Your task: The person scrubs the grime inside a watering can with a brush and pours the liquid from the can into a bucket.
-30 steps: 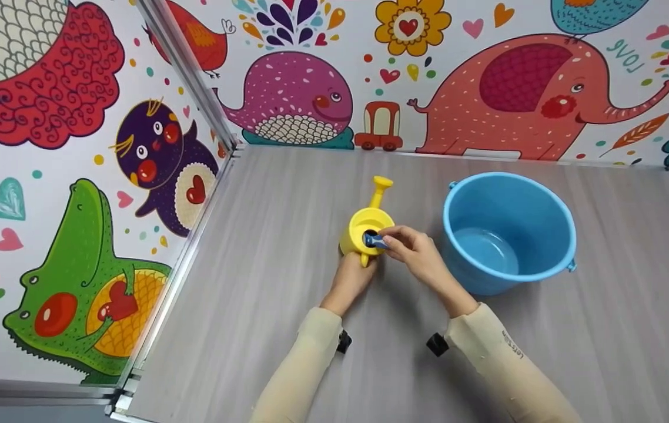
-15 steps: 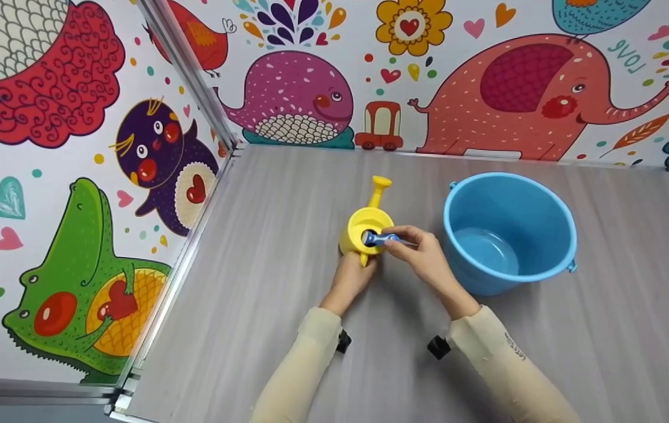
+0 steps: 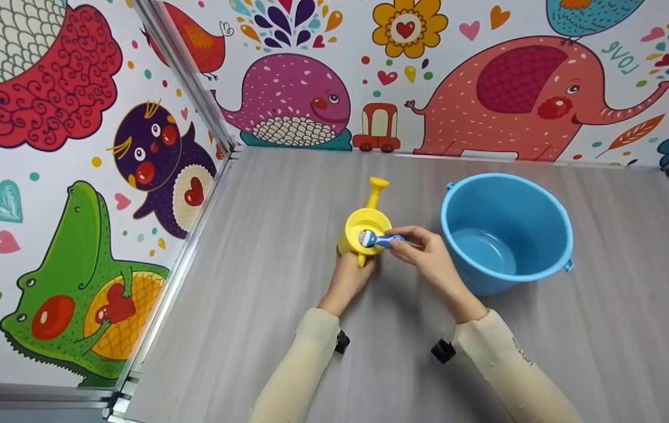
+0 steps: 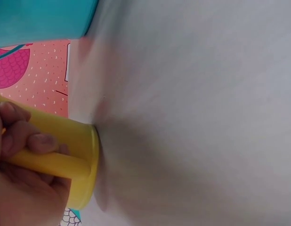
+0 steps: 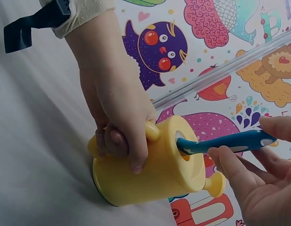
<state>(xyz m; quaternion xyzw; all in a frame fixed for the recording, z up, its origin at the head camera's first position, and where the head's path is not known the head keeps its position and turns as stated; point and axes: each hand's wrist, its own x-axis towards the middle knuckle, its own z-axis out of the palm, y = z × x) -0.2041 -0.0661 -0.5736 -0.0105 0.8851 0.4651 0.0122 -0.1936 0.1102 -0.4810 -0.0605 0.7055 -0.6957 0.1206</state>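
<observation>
A small yellow watering can (image 3: 343, 244) stands on the table in the head view, its spout pointing toward the back wall. My left hand (image 3: 353, 279) grips its handle (image 4: 56, 164), fingers curled round it in the left wrist view. Between thumb and fingers of my right hand (image 3: 428, 255) is a blue-and-white razor (image 3: 384, 239). Its pale head lies over the can's top opening in the head view. From the right wrist view, the razor's blue handle (image 5: 230, 142) slants out from the opening, with the head end mostly hidden at the rim.
Just right of my right hand stands a large blue bucket (image 3: 508, 235), its inside bare. A grey wood-grain table (image 3: 276, 235) lies beneath everything. Cartoon-printed walls (image 3: 305, 35) close off the back and left, with a metal rail (image 3: 181, 223) along the left edge.
My right hand has drawn slightly to the right and back, and more of the razor, including its pale head, now shows above the can's opening. My left hand keeps its grip on the can.
</observation>
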